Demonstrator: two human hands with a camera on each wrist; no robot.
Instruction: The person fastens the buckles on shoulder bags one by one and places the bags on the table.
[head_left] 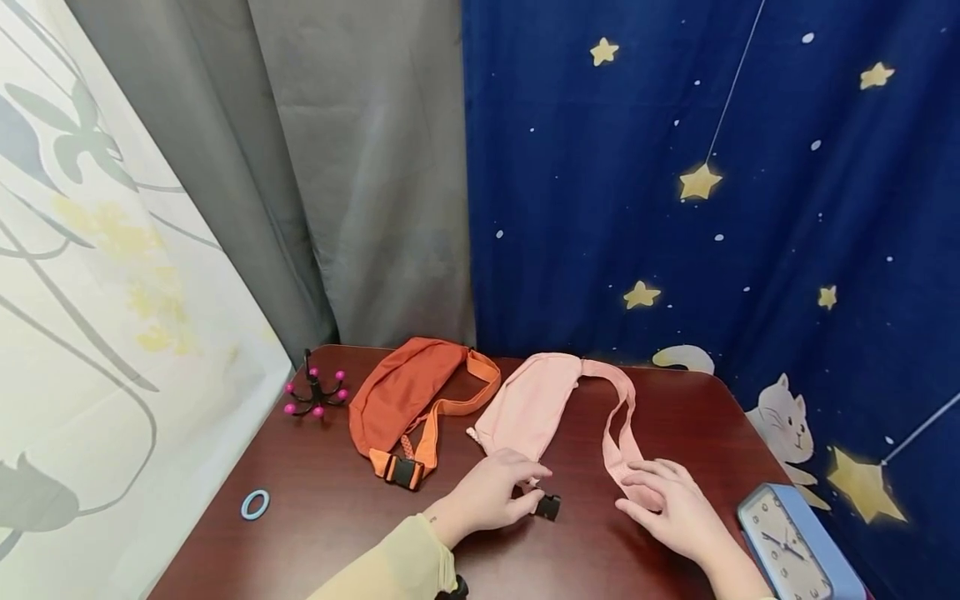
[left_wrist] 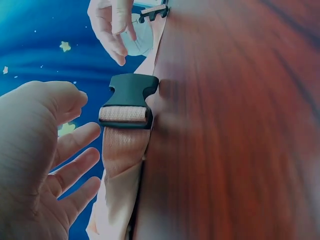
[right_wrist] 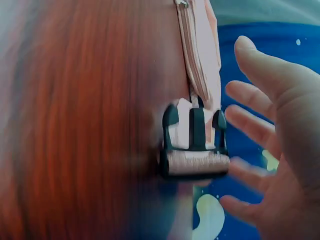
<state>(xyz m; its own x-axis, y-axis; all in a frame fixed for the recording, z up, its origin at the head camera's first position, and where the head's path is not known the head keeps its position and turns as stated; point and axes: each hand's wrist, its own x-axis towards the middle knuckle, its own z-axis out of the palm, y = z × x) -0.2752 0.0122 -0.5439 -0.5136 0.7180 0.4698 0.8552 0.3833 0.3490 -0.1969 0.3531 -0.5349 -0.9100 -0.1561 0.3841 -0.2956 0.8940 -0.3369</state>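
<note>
Pink strap (head_left: 622, 393) webbing lies in a slack loop, so I reckon it could twist if my right hand (head_left: 669, 507) lifted its pronged clip (right_wrist: 197, 131) carelessly; crooked prongs might then jam in the socket clip (left_wrist: 129, 90). My fingers are loosely spread: left hand (head_left: 491, 493) just beside the socket clip, gripping nothing; right beside the prongs, though I can't tell whether a fingertip touches. Slim and pale pink, the waist bag (head_left: 525, 400) slants far to near, right of the orange bag (head_left: 408, 392), clips unfastened.
</note>
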